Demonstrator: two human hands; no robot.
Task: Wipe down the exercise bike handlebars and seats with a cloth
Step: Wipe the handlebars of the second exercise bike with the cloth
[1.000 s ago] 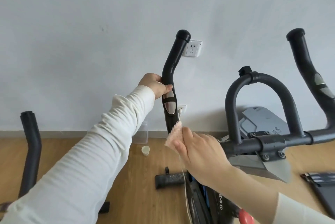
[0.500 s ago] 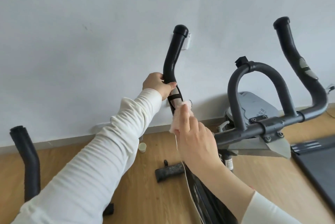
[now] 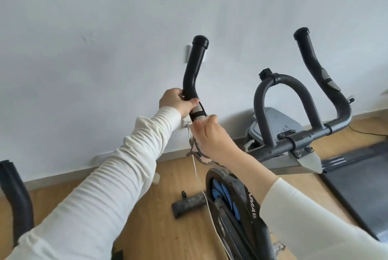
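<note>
The exercise bike's black left handlebar (image 3: 194,66) rises in front of the white wall. My left hand (image 3: 177,102) grips it at the bend, just above a silver sensor pad. Just below, my right hand (image 3: 212,137) presses a pink patterned cloth (image 3: 198,154) against the bar's lower part; the cloth hangs under my palm and is mostly hidden. The right handlebar (image 3: 315,66) and the centre loop bar (image 3: 283,85) stand untouched to the right. No seat is in view.
The bike's black flywheel housing (image 3: 228,198) sits below my right arm. A grey foot bar (image 3: 189,204) and a small white cup (image 3: 156,178) lie on the wooden floor. Another bike's black handlebar (image 3: 14,194) stands far left, a dark treadmill deck (image 3: 357,177) right.
My right hand has slid the cloth up the left handlebar, from its lower stem to just under the sensor pad. My view has shifted left and down. My left hand keeps its grip.
</note>
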